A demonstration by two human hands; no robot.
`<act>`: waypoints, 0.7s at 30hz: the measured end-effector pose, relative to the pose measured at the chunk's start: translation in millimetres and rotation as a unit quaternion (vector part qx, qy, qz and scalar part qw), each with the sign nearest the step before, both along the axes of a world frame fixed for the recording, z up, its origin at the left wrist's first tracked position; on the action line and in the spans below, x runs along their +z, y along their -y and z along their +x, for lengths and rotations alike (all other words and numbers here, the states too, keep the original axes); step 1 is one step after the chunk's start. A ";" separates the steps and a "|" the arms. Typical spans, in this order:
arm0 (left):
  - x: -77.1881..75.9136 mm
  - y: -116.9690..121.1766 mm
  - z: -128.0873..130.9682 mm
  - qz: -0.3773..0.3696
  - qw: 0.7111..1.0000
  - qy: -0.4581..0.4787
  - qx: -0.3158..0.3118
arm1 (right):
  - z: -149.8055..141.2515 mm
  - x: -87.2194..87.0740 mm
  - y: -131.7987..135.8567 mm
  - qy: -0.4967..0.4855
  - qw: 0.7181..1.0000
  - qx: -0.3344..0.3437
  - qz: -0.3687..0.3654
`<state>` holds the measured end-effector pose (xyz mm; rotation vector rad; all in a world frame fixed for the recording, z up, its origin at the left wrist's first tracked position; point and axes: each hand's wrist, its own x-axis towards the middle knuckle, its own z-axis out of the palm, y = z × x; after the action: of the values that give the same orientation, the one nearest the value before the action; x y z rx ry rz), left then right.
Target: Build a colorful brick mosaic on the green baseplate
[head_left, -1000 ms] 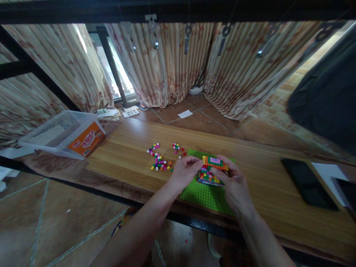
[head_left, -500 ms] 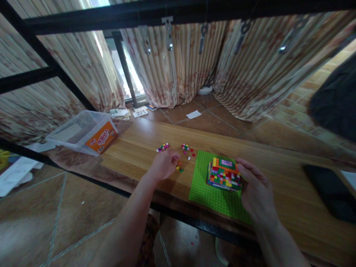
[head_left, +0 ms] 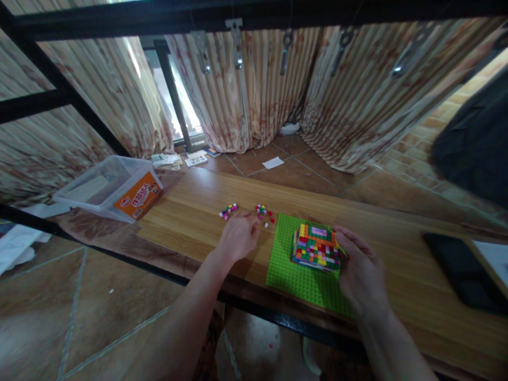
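Observation:
A block-shaped model of small multicoloured toy bricks rests on a green studded baseplate. My right hand grips the model's right side, fingers behind and thumb at the near edge. To the left, my left hand is low over the tabletop with its fingers curled together; its fingertips are hidden, so what they hold cannot be seen. Just beyond it lie two small groups of loose bricks, a left group and a right group. A white brick lies between that hand and the baseplate.
The wooden table carries a black phone-like slab on the right, beside white paper. A clear plastic bin with an orange label stands at the left end. A black metal bar crosses overhead, with curtains behind.
My left hand has moved slightly right and lower, covering the yellow, orange and green bricks that showed beside it. My right hand keeps its grip on the model. The view has shifted slightly.

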<state>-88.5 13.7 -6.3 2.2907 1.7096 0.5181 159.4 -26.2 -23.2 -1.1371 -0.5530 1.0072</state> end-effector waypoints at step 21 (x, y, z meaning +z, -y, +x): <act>10.6 -0.5 31.8 -0.171 0.904 0.387 -0.070 | 7.3 13.6 10.4 0.393 0.897 -0.074 0.191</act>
<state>-56.7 14.2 4.3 1.6108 1.1168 0.8663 166.7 -36.6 -9.6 -1.1793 -1.2294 0.2403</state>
